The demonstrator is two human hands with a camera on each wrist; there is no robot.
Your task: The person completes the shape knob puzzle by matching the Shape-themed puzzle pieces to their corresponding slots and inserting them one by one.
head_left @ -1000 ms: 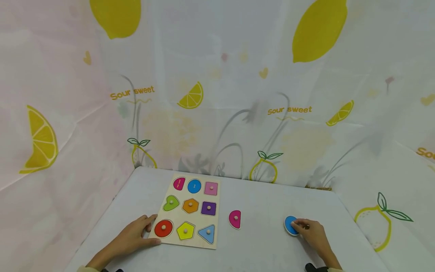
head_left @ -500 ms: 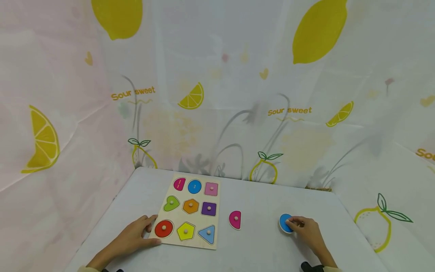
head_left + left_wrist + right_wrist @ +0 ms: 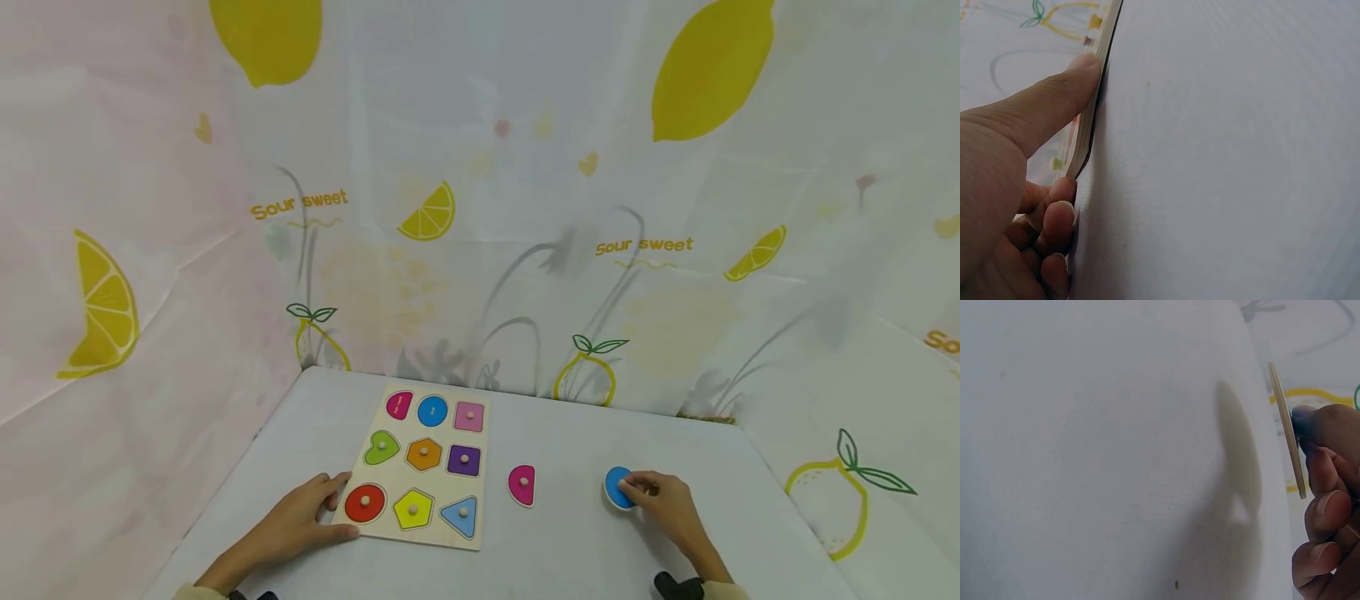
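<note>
My right hand (image 3: 663, 502) pinches the knob of a blue round puzzle piece (image 3: 617, 486). In the right wrist view the piece (image 3: 1287, 431) shows edge-on, raised over the table with its shadow below. My left hand (image 3: 294, 521) holds the near left corner of a wooden peg puzzle board (image 3: 431, 540); its thumb (image 3: 1063, 90) lies along the board's edge and the other fingers are bent at the corner. A pink half-round piece (image 3: 522, 485) with a knob lies right of the board. Two board spots, a pink half-round (image 3: 399, 406) and a blue circle (image 3: 432, 411), show no knob.
Knobbed pieces sit in the board, among them a red circle (image 3: 365, 503), a yellow pentagon (image 3: 413, 509) and a light blue triangle (image 3: 460, 517). The white table (image 3: 570, 558) backs onto a lemon-print cloth (image 3: 517, 275) at the rear and sides.
My right hand has moved left with the blue round piece, toward the pink half-round piece. The left hand and the board have stayed in place.
</note>
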